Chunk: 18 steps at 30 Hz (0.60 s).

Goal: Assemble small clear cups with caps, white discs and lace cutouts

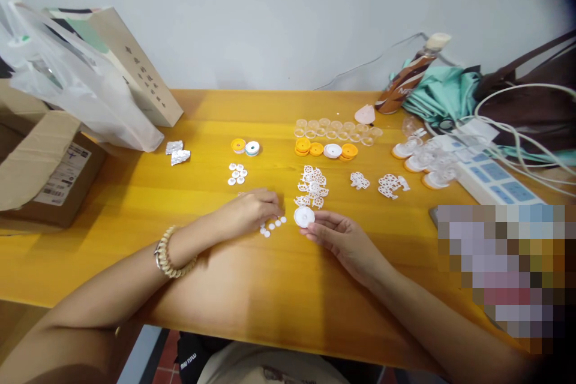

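Observation:
My right hand [344, 239] lies palm up on the yellow wooden table [234, 288] and pinches a round white plastic disc [304, 216] at its fingertips. My left hand [252, 209], with a beaded bracelet at the wrist, rests knuckles up with its fingers curled over a short row of small white discs [272, 226]. What its fingertips hold is hidden. Just beyond my hands lies a heap of white plastic part frames [312, 186].
Orange and white discs [324, 149], clear caps [335, 128], more white frames [390, 185], small discs [236, 173] and foil scraps [177, 153] lie further back. A cardboard box [42, 171] and plastic bag [76, 87] stand left; a power strip [492, 179], cables, bottle and bags right.

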Available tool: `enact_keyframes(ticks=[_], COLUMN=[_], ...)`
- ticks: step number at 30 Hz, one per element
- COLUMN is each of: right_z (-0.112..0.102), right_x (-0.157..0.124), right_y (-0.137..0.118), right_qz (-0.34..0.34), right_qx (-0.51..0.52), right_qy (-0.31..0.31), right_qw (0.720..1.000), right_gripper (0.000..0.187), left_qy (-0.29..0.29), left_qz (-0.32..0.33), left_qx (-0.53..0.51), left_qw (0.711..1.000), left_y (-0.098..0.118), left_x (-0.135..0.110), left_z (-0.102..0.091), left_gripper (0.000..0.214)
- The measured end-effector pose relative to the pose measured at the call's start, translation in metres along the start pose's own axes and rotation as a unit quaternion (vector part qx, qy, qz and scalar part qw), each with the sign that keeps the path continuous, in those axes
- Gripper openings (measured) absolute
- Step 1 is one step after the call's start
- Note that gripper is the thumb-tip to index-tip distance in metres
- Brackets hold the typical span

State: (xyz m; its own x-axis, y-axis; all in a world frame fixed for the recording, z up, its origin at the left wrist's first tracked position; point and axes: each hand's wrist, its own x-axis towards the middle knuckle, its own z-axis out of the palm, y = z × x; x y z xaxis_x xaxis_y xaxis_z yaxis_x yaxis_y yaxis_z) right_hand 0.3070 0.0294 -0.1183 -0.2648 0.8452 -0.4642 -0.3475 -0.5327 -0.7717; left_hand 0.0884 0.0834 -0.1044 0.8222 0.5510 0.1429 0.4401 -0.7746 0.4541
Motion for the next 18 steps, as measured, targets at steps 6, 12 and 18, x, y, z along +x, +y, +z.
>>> enact_keyframes(ticks=[6,12,18], right_z=[0.0,-0.002,-0.001], right_x=[0.0,0.001,-0.001], right_y=[-0.001,-0.002,-0.003], right_qz=[0.01,0.022,0.027], right_qx=[0.006,0.004,0.002], right_qy=[0.001,-0.001,-0.001], right_qw=[1.0,1.0,1.0], right_gripper=[0.025,0.021,0.017], left_qy=[-0.017,0.02,0.099], left_qz=[0.058,0.092,0.075], left_qx=[0.132,0.223,0.197], left_qw=[0.989,0.97,0.973], left_y=[0.002,-0.004,0.011], left_x=[-0.002,-0.003,-0.005], left_z=[-0.001,0.006,0.003], left_gripper=[0.021,0.022,0.018])
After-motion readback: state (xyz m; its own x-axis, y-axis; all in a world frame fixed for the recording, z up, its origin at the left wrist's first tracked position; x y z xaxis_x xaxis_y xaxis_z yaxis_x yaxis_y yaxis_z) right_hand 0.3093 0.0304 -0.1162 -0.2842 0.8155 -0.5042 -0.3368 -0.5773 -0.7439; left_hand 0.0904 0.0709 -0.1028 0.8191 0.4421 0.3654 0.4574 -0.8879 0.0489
